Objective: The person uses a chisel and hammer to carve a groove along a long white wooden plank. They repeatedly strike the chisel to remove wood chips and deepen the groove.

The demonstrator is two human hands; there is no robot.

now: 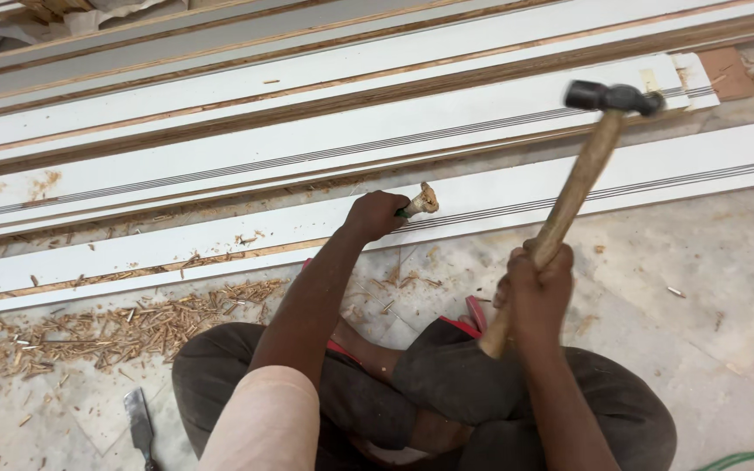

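The person is sitting cross-legged on the stone floor [709, 288] and chiselling into the edge of a long white laminated board with grooved lines [569, 194] that is running across the middle of the frame. The left hand [375, 215] is wrapping its fingers fully closed around a chisel with a battered, mushroomed wooden handle end [423, 201], holding it against the board's near face just left of centre; the blade itself is hidden. The right hand [536, 292] is gripping, fingers tightly closed, the lower end of a hammer with a worn wooden shaft and dark metal head [591, 157], whose head is hanging raised at the upper right, well apart from the chisel.

By the look of it, this is the mid-strike step: the next blow is calling for a square landing on the small handle end, close beside the left knuckles.

More white boards with brown plywood edges [307, 87] are lying stacked across the upper frame. Wood chips and shavings [133, 327] are littering the floor at lower left, and a flat steel blade tool [140, 427] is lying near the left knee. A green hose [748, 456] is showing at the lower right corner.
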